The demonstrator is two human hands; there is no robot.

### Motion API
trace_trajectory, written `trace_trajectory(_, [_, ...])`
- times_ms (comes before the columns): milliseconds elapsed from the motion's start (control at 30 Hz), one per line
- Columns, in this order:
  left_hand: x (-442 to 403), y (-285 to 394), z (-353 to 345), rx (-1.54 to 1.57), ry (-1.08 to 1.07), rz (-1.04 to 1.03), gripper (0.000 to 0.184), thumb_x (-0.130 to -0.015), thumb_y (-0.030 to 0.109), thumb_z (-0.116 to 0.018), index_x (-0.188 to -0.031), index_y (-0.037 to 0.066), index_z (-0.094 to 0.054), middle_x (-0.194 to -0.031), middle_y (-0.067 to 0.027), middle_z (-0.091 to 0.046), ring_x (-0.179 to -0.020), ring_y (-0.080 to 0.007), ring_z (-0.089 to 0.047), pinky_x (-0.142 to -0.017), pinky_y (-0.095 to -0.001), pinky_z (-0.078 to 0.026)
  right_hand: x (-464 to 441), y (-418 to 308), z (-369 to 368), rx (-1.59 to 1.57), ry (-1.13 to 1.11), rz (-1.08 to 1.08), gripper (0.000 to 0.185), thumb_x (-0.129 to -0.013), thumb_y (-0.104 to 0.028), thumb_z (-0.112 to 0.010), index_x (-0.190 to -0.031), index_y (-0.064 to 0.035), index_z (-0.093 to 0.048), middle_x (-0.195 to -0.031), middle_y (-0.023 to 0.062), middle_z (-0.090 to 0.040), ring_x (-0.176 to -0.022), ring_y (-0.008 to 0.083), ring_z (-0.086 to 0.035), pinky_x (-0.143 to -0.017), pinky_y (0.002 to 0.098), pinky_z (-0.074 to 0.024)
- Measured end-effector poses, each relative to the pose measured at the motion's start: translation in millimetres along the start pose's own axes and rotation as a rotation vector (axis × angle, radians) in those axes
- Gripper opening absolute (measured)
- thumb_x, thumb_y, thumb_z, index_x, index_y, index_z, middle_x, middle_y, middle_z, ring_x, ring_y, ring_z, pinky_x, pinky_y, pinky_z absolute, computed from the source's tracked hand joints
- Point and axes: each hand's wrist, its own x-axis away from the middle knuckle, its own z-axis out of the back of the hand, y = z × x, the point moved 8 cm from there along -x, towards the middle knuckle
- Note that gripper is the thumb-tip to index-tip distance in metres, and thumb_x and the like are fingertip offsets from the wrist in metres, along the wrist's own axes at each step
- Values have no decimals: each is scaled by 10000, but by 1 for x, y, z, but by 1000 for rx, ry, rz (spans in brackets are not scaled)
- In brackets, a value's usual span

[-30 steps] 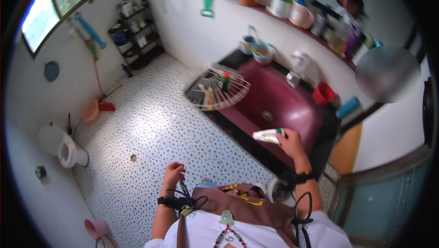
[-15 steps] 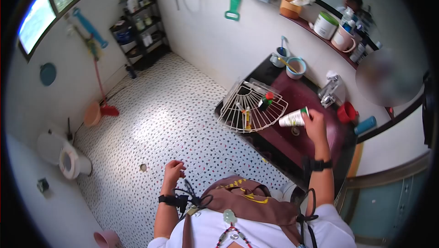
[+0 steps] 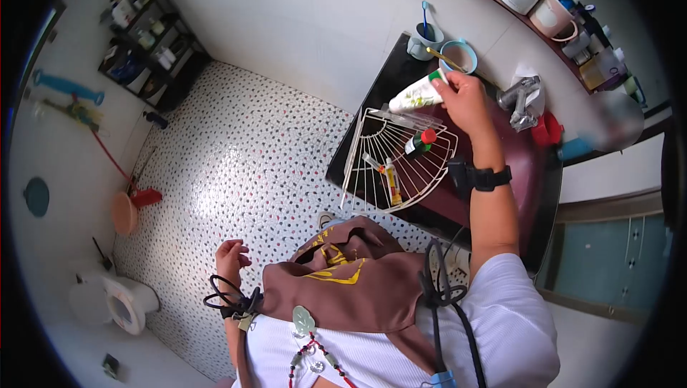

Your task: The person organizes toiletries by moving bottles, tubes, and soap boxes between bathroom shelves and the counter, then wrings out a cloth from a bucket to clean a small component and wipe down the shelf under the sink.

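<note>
My right hand (image 3: pixel 466 102) grips a white toothpaste tube (image 3: pixel 416 96) with a green cap by its cap end. The tube is held tilted over the back edge of a white wire corner rack (image 3: pixel 372 179), in front of the cups. On the rack rest a small dark bottle with a red cap (image 3: pixel 421 143), a yellow tube (image 3: pixel 393 186) and a small white tube (image 3: pixel 373 163). My left hand (image 3: pixel 233 259) hangs low over the floor beside my apron, its fingers loosely bent, with nothing visible in it.
Behind the rack stand a cup with a toothbrush (image 3: pixel 426 43) and a light-blue cup (image 3: pixel 458 56). The faucet (image 3: pixel 524 100) and a red cup (image 3: pixel 547 129) edge the maroon basin (image 3: pixel 517 166). A wall shelf (image 3: pixel 509 16) carries bottles. A toilet (image 3: pixel 129 305) stands at left.
My right hand has carried the toothpaste tube from above the basin up and back toward the cups. The view has shifted. My left hand still hangs at my side.
</note>
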Motion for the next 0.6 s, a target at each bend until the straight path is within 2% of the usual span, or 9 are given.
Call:
trace_trajectory(100, [-44, 30, 11, -117, 36, -39, 169, -886, 131, -546, -982, -2, -587, -741, -83, -632, -452, -107, -527, -444, -250, -492, 10, 8, -20, -71, 1, -46, 192, -842, -179, -644, -860, 12, -659, -632, 120, -624, -535, 124, -557, -522, 292, -430])
trace_trajectory(200, [-66, 60, -14, -59, -22, -6, 149, -895, 131, -532, -979, 16, -575, -755, -82, -622, -463, -104, -521, -464, -254, -499, 20, -7, -28, 93, -21, -38, 180, -845, -173, -635, -855, 5, -658, -640, 135, -630, -513, 166, -584, -505, 305, -437])
trace_trajectory(400, [-92, 91, -123, -240, -439, -16, 203, -877, 168, -586, -978, -8, -593, -752, -88, -632, -507, -113, -542, -476, -260, -486, 48, 7, -53, 107, -36, -132, 173, -831, -191, -639, -853, -22, -664, -677, 155, -634, -580, 260, -623, -545, 349, -460])
trace_trajectory(467, [-94, 102, -154, -360, -558, -43, 195, -874, 168, -575, -967, -1, -604, -754, -84, -629, -524, -114, -549, -476, -258, -473, 56, 12, -56, 198, -25, -216, 167, -823, -205, -643, -852, -42, -665, -707, 165, -633, -637, 317, -628, -576, 377, -471])
trace_trajectory(533, [-96, 109, -174, -387, -663, -68, 206, -863, 174, -572, -982, 12, -613, -744, -68, -620, -542, -116, -551, -470, -263, -458, 58, -7, -54, 288, 32, -171, 166, -826, -207, -637, -857, -45, -656, -747, 175, -633, -682, 351, -617, -590, 396, -471])
trace_trajectory(600, [-112, 101, -181, -470, -670, -93, 216, -855, 188, -571, -989, 27, -625, -722, -45, -608, -554, -115, -549, -481, -261, -456, 60, -8, -59, 260, 1, -272, 147, -829, -182, -628, -918, -69, -657, -748, 151, -644, -673, 302, -634, -604, 380, -477])
